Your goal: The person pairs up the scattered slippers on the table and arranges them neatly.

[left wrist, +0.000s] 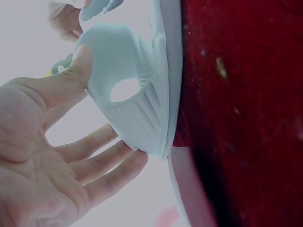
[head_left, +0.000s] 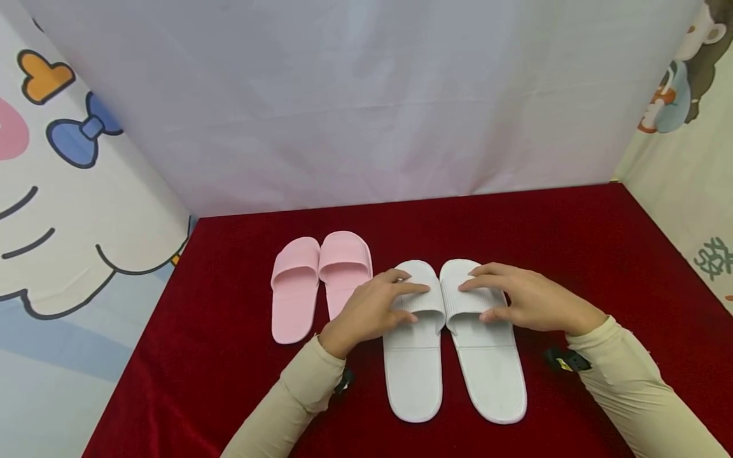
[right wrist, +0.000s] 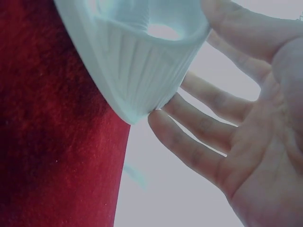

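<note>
White slippers sit side by side on the red velvet cloth (head_left: 572, 242) in the head view. The left hand (head_left: 372, 312) rests on the strap of the left white slipper (head_left: 413, 343), and the right hand (head_left: 527, 299) rests on the strap of the right white slipper (head_left: 483, 340), both with fingers nearly straight. Just left of them lies a pink pair (head_left: 321, 280). A pale sheet (head_left: 366, 95) backs the table, with cartoon-printed panels (head_left: 69, 191) at either side.

From the left wrist, the thumb (left wrist: 78, 71) and fingertips (left wrist: 135, 161) touch the ribbed strap (left wrist: 132, 109), the palm open wide rather than clamped.

From the right wrist, fingertips (right wrist: 161, 120) likewise meet the strap (right wrist: 142, 75) loosely. With so light a hold, a slipper could likely slide askew on the plush cloth or knock the pink pair.
</note>
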`<act>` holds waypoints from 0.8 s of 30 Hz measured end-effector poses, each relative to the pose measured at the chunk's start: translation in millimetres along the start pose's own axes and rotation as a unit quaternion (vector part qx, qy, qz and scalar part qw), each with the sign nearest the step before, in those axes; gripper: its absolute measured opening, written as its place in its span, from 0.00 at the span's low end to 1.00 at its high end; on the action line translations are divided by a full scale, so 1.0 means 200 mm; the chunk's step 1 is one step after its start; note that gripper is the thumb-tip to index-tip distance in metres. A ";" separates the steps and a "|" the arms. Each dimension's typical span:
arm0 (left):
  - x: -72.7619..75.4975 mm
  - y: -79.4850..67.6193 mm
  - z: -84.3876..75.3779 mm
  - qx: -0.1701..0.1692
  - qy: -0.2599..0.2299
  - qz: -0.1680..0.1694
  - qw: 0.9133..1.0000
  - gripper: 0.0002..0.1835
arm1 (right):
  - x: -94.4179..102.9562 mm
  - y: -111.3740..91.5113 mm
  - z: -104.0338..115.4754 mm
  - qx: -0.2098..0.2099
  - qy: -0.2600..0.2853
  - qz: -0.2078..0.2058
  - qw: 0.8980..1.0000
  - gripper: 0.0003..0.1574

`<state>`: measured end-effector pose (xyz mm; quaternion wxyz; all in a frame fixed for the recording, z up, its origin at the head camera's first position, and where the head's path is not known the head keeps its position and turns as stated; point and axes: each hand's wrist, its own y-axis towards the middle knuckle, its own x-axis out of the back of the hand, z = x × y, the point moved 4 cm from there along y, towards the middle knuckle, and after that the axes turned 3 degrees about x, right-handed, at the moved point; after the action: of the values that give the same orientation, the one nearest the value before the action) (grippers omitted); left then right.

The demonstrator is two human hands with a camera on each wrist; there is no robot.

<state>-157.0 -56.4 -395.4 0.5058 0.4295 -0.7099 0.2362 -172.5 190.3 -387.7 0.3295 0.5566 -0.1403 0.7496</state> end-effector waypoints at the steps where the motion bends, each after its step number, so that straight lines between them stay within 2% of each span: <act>1: 0.00 0.00 0.00 0.001 -0.001 -0.001 1.000 0.29 | 0.00 0.00 0.00 0.000 -0.001 -0.001 1.000 0.32; 14: 0.03 0.03 0.02 -0.003 -0.001 -0.007 1.000 0.30 | 0.01 0.02 -0.02 0.002 -0.008 -0.012 1.000 0.32; 24: 0.06 0.08 0.05 0.003 -0.008 0.000 1.000 0.30 | 0.04 0.07 -0.05 -0.004 -0.009 -0.015 1.000 0.32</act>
<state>-177.9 -60.7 -385.9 0.4991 0.4333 -0.7126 0.2351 -190.1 187.1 -381.9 0.3410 0.5643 -0.1378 0.7391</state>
